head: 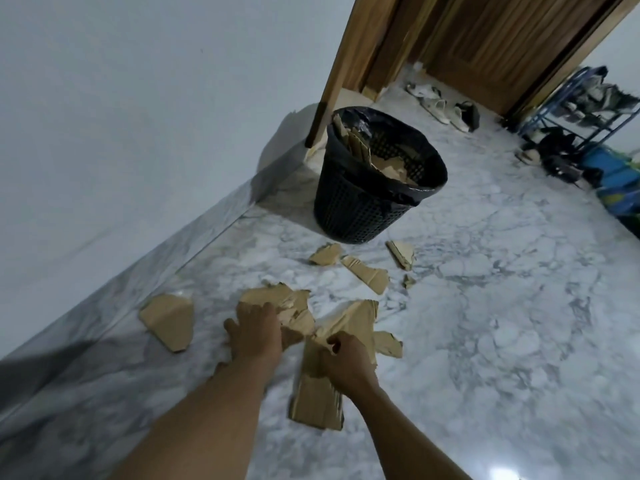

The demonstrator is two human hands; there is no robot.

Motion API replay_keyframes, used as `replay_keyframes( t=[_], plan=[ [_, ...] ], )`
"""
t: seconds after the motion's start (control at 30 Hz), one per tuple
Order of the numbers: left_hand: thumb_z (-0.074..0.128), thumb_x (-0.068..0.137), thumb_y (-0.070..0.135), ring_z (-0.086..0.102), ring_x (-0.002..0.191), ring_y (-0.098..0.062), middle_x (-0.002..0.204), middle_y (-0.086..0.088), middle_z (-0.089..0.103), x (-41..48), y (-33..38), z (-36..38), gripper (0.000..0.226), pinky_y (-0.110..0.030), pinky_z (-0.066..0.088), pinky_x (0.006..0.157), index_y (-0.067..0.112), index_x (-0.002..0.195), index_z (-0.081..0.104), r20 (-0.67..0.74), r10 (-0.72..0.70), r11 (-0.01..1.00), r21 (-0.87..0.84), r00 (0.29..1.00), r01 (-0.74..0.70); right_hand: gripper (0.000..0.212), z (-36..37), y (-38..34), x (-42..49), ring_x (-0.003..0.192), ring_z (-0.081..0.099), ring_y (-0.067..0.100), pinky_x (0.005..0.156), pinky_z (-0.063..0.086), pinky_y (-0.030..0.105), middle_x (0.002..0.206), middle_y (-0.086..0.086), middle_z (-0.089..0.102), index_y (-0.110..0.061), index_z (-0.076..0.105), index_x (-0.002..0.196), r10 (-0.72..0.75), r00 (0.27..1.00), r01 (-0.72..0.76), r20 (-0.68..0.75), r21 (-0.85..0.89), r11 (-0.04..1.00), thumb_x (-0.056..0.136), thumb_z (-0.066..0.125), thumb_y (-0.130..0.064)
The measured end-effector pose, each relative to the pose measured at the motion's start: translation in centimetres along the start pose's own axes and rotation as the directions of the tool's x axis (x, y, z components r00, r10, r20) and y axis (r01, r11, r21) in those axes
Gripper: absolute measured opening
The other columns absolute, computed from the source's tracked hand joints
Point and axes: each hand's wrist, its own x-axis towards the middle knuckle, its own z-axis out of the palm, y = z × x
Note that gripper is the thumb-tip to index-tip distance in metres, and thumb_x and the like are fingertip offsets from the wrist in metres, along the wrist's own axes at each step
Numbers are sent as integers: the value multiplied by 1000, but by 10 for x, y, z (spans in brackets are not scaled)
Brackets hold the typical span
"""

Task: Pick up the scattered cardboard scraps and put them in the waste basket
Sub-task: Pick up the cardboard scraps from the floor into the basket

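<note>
The black waste basket stands at upper centre on the marble floor, with cardboard inside it. Small scraps lie just below it. At lower centre the right hand pinches a long scrap. The left hand rests on a torn scrap, and its grip cannot be told.
</note>
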Motion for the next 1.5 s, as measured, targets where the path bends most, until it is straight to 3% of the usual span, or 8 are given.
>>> replay_keyframes(
  t=[0.27, 0.43, 0.83, 1.0, 1.07, 1.17, 1.3, 1.5],
  plan=[
    [53, 93, 17, 61, 101, -34, 113, -14, 64, -4, -37, -35, 21, -38, 48, 77, 14, 112, 59, 21, -8, 915, -404, 1000, 16, 30, -13, -35, 24, 80, 64, 22, 63, 45, 27, 95, 3, 71, -13, 69, 113, -31, 997, 51, -77, 272, 961, 96, 60, -37],
    [74, 82, 9, 65, 88, -23, 98, -9, 73, -9, -66, -63, 16, -32, 52, 73, 13, 98, 70, 96, -115, 727, -670, 989, 149, 33, 11, -49, 22, 86, 68, 28, 77, 57, 46, 95, 3, 70, -15, 69, 109, -88, 996, 71, 25, 394, 917, 90, 64, -41],
    [64, 95, 24, 64, 88, -17, 108, -7, 68, -34, -86, -70, 24, -26, 51, 60, 17, 118, 62, 229, -258, 525, -782, 939, 335, 18, 46, -115, 22, 52, 43, 17, 48, 37, 28, 63, 7, 53, -11, 67, 79, -284, 934, 83, 219, 638, 766, 95, 66, -21],
    [46, 98, 28, 61, 103, -27, 116, -10, 62, -26, -120, -61, 33, -39, 53, 90, 13, 125, 57, 125, -359, 760, -537, 925, 367, 33, 46, -111, 37, 58, 50, 19, 60, 40, 31, 66, 7, 55, -7, 71, 86, -340, 936, 274, 90, 417, 867, 97, 58, -35],
    [41, 99, 23, 58, 112, -28, 127, -13, 59, -22, -135, -58, 41, -41, 48, 101, 11, 137, 51, 105, -384, 853, -339, 917, 396, 38, 44, -101, 48, 101, 60, 25, 85, 48, 35, 116, 12, 59, -15, 62, 128, -318, 948, 316, -1, 103, 943, 96, 55, -34],
    [42, 100, 18, 51, 126, -32, 143, -16, 49, -31, -135, -66, 47, -37, 43, 106, 14, 147, 41, 41, -367, 915, -163, 929, 368, 62, 46, -85, 61, 138, 32, 36, 108, 34, 44, 154, 9, 23, -20, 33, 150, -341, 935, 347, 93, -59, 936, 94, 58, -27],
    [40, 104, 21, 54, 121, -27, 132, -8, 56, -26, -122, -78, 26, -28, 41, 97, 13, 122, 57, -32, -166, 983, -80, 986, 163, 66, 54, -81, 51, 133, 28, 43, 102, 37, 51, 151, 12, 22, -18, 25, 151, -316, 922, 357, 222, -178, 917, 95, 56, -38],
    [36, 105, 32, 19, 148, -36, 159, -15, 27, 1, -117, -83, 51, -43, 20, 120, 14, 153, 31, 192, -193, 974, 158, 962, 164, 69, 66, -86, 34, 134, 26, 43, 103, 37, 54, 152, 11, 16, -26, 29, 148, -269, 942, 324, 203, -325, 889, 91, 56, -55]
  ],
)
